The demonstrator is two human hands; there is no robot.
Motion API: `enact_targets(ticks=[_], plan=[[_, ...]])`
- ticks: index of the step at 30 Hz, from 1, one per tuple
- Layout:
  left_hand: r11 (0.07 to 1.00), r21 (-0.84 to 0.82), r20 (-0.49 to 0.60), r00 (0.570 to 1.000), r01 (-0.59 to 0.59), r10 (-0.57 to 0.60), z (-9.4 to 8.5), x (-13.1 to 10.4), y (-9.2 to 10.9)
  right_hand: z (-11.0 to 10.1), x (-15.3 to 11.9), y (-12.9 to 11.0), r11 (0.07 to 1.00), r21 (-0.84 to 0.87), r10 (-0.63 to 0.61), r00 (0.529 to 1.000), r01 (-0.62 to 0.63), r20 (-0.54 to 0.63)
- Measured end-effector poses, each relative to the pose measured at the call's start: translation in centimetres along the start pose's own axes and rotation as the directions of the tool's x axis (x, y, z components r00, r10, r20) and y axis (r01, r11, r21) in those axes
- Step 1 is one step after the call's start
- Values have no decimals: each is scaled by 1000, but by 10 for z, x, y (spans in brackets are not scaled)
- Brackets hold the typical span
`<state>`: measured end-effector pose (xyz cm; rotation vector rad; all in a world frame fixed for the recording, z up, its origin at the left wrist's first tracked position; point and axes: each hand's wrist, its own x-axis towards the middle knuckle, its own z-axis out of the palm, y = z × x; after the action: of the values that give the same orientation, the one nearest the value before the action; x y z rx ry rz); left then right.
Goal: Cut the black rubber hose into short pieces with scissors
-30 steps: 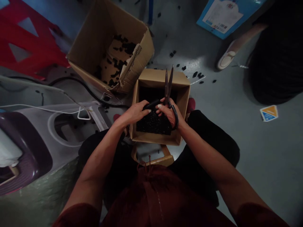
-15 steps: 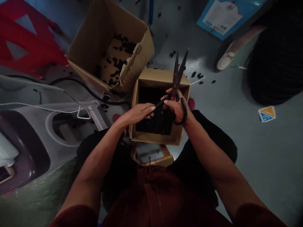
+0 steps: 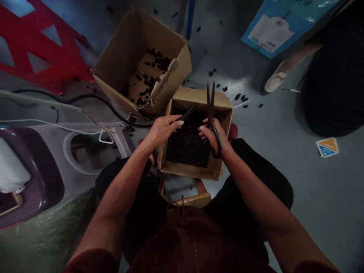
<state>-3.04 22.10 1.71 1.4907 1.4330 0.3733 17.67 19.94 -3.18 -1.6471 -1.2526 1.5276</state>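
Both forearms stretch forward from the person's body and come closer together over the small box (image 3: 190,173). The left hand (image 3: 162,131) lies with its back upward, thumb and fingers pinching the near end of a black tube (image 3: 189,113), which points forward and to the right above the box. The right hand (image 3: 215,137) has its fingers curled around the handles of the scissors (image 3: 211,104), whose blades point forward, slightly parted, well apart from the tube.
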Motion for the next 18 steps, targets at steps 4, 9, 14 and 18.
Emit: enact_targets(ticks=[4,9,14,18], plan=[[999,-33,-41,999,29,-30,-7,0,0,10,-9,6,993,-122,18,991,-2,129],[997,-65,-20,999,35,-36,-10,-1,-4,14,-12,13,979,-205,30,980,11,196],[994,-110,-23,999,22,-25,-13,-3,-10,14,-16,8,965,-255,4,973,57,232],[994,-110,1,1000,-10,10,-14,-4,-13,15,-20,4,951,-293,-26,967,103,254]])
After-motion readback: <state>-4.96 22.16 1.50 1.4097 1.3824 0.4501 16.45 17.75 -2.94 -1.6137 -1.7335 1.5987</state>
